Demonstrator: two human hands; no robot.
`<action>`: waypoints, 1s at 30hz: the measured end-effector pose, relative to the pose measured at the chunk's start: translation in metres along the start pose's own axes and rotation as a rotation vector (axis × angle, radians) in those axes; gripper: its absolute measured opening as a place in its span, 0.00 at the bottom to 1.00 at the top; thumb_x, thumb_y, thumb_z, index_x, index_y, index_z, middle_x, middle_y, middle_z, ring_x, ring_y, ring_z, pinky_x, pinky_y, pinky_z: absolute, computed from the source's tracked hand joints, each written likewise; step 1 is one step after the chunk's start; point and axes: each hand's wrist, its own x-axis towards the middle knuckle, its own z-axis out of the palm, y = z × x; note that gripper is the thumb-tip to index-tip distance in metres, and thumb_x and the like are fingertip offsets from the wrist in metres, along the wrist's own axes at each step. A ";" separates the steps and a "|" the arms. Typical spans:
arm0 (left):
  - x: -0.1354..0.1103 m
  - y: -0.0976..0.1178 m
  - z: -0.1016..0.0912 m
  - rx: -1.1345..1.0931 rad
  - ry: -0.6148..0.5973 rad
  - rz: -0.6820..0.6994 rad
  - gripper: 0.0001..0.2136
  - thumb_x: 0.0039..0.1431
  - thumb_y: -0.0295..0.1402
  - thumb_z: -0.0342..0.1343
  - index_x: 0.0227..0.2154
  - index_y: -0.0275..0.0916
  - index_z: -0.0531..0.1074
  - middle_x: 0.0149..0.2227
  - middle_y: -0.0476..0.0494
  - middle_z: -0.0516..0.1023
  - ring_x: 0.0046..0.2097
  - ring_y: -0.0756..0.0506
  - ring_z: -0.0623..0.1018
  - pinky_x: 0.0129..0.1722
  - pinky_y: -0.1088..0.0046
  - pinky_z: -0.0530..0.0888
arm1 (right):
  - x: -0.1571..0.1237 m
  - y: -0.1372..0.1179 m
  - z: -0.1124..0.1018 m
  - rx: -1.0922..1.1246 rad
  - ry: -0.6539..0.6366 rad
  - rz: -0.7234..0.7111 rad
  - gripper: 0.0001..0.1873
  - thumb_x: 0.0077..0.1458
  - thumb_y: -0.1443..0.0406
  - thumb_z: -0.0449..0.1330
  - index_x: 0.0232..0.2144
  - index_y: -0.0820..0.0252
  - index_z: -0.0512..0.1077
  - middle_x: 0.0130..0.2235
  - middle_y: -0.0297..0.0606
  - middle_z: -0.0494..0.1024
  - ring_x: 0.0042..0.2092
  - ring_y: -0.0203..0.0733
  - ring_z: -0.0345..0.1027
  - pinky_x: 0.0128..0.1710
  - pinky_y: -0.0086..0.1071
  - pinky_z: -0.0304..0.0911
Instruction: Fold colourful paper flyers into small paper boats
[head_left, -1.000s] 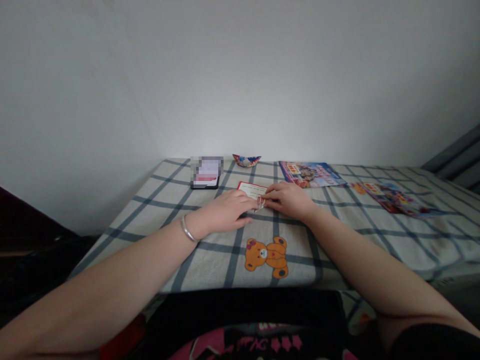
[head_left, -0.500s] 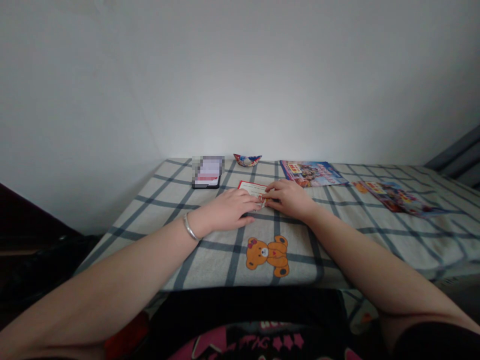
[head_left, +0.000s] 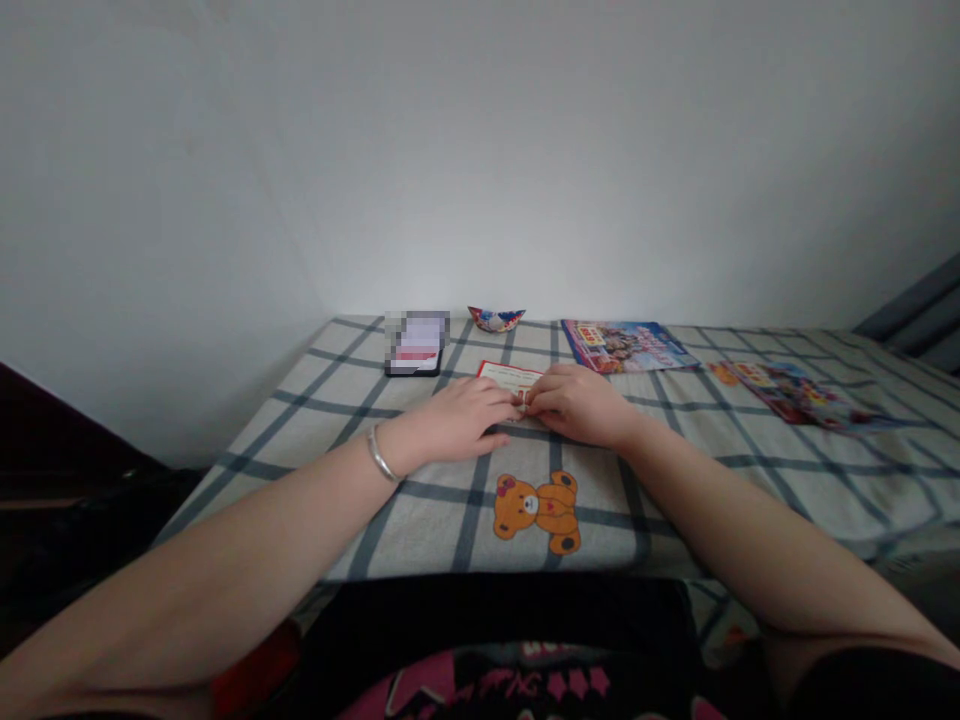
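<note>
A small printed sheet of paper [head_left: 504,374], pale with a red edge, lies flat on the table. Its near and right parts are covered by my hands. My left hand [head_left: 459,415] rests palm down on its left side, fingers stretched out. From the right, my right hand [head_left: 581,405] has its fingers curled and drawn together, tips at the sheet's middle near my left fingertips. Something small seems to lie at those fingertips, but I cannot make it out.
A checked cloth [head_left: 337,430] with a printed bear [head_left: 536,510] covers the table. Behind my hands are a phone [head_left: 417,345] and a crumpled wrapper [head_left: 496,320] by the wall. Two colourful flat packets, one nearer the wall [head_left: 630,347] and another packet [head_left: 806,397], lie to the right.
My right hand's fingers have curled in and drawn together at the sheet; before, they were more spread. My left hand has stayed almost where it was.
</note>
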 end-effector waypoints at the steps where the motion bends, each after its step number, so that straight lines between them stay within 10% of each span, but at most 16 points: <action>1: 0.000 0.001 0.000 0.003 -0.003 -0.005 0.15 0.64 0.40 0.56 0.51 0.41 0.71 0.53 0.44 0.75 0.55 0.41 0.70 0.56 0.62 0.65 | 0.000 0.000 -0.001 -0.009 -0.005 0.011 0.10 0.60 0.67 0.58 0.37 0.56 0.80 0.40 0.39 0.82 0.45 0.43 0.70 0.47 0.36 0.62; 30: -0.003 0.001 0.002 -0.021 0.020 0.017 0.18 0.65 0.43 0.55 0.53 0.40 0.70 0.58 0.40 0.71 0.57 0.40 0.68 0.57 0.62 0.64 | -0.011 0.016 -0.027 -0.263 -0.298 0.393 0.15 0.60 0.63 0.55 0.43 0.47 0.81 0.47 0.34 0.82 0.46 0.45 0.75 0.42 0.33 0.67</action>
